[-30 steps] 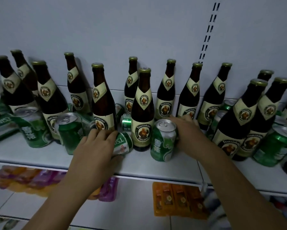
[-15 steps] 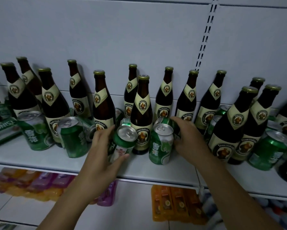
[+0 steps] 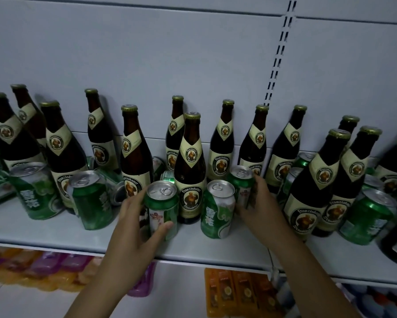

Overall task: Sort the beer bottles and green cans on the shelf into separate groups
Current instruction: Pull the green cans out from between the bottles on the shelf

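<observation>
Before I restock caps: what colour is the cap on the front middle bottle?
Gold, on the front middle bottle; the head view shows it best.

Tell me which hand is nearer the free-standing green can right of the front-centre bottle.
Right. The right hand grips another can directly behind that free-standing can, close beside it. The left hand holds a can beyond the front-centre bottle.
</observation>
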Demonstrator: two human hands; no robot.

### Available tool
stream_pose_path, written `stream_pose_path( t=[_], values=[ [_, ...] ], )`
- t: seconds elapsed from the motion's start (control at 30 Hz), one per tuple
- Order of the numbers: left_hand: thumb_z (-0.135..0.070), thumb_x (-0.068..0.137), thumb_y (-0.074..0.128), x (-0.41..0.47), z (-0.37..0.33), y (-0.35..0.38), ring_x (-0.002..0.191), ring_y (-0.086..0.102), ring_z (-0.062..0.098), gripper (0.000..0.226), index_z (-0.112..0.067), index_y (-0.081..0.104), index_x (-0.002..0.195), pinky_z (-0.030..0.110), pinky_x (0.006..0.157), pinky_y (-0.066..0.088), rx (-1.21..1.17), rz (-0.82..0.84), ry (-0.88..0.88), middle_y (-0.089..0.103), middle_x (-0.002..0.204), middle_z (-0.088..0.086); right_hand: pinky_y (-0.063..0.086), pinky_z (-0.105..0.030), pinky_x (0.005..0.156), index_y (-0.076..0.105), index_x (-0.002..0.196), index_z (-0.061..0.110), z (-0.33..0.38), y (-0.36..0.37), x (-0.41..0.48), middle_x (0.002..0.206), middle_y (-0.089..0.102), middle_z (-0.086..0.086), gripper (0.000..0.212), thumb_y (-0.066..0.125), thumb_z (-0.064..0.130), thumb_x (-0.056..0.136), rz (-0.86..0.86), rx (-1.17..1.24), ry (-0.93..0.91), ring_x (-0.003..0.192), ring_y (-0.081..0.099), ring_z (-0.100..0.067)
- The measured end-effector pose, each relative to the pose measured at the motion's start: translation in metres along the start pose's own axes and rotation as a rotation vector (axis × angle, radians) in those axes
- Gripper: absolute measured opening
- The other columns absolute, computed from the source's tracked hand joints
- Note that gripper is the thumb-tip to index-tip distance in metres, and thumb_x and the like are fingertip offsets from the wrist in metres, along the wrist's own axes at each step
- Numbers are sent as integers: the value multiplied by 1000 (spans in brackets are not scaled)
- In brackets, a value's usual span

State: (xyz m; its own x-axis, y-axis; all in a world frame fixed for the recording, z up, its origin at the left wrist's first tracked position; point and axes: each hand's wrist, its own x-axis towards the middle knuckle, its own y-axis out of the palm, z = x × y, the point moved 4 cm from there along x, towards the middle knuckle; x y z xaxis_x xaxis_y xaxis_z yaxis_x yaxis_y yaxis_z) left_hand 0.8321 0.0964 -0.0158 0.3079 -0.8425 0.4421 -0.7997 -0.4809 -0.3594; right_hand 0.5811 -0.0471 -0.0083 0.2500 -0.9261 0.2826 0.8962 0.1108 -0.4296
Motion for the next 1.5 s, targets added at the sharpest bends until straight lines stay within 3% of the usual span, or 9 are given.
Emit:
stream_pose_path(
  t=[0.23,0.37,0.5,0.67,0.8,0.93,1.17,1.4,1.5],
  values=[
    [-43,83,69,2,0,2,133,43,-6,75,-49,32,149,44,109,48,8,37,7,39,141,-23,40,-39,116,28,159,30,23,-10,-7,156,41,4,78,70,14,95,-112,-187,-133,143,40,-10],
    [-44,86,68,1,-3,5,140,35,-6,81,-49,24,154,42,116,42,20,58,27,32,151,-24,45,-29,106,56,141,15,88,-29,-12,136,57,2,45,64,7,97,-281,-279,-407,126,54,-10],
    [-61,84,61,-1,-11,-12,139,29,-15,84,-55,14,153,20,114,33,134,65,83,24,146,-42,46,-25,96,66,127,21,139,-5,37,122,63,6,29,61,14,100,144,-576,-379,110,56,-6],
    [-56,90,56,12,-24,-65,115,51,-8,51,-40,52,138,23,94,49,393,11,158,48,123,-34,33,-18,59,43,76,30,157,38,86,78,48,11,35,56,5,97,593,-921,-190,71,49,-9],
    [-35,92,65,45,-34,-101,110,50,1,41,-30,60,133,30,93,50,586,-3,180,51,123,-18,43,-28,84,58,100,15,151,58,98,98,59,4,11,56,5,98,780,-1075,-135,95,53,-19],
    [-28,94,66,68,-50,-117,114,51,9,39,-30,60,132,34,91,51,729,80,230,54,124,-13,37,-29,89,50,143,7,145,63,96,128,50,-1,43,58,9,101,871,-1167,-86,105,44,-17],
    [-28,98,64,93,-45,-126,118,53,13,40,-27,56,137,27,93,46,947,319,130,53,131,-8,36,-27,98,43,151,9,136,72,95,153,46,-12,48,54,14,104,874,-1251,-58,135,46,-29],
    [-17,103,55,153,-44,-87,66,48,11,12,-15,58,114,23,66,42,1246,685,-61,52,80,-4,32,-23,95,52,142,5,133,73,97,146,51,-14,40,56,11,103,860,-1141,-134,108,39,-14],
    [-23,98,64,180,-37,-88,78,60,18,16,-28,54,109,34,76,52,1327,783,-113,54,82,-4,33,-24,95,53,141,4,137,71,99,131,55,-9,41,58,7,100,852,-1083,-181,110,43,-16]
  ],
)
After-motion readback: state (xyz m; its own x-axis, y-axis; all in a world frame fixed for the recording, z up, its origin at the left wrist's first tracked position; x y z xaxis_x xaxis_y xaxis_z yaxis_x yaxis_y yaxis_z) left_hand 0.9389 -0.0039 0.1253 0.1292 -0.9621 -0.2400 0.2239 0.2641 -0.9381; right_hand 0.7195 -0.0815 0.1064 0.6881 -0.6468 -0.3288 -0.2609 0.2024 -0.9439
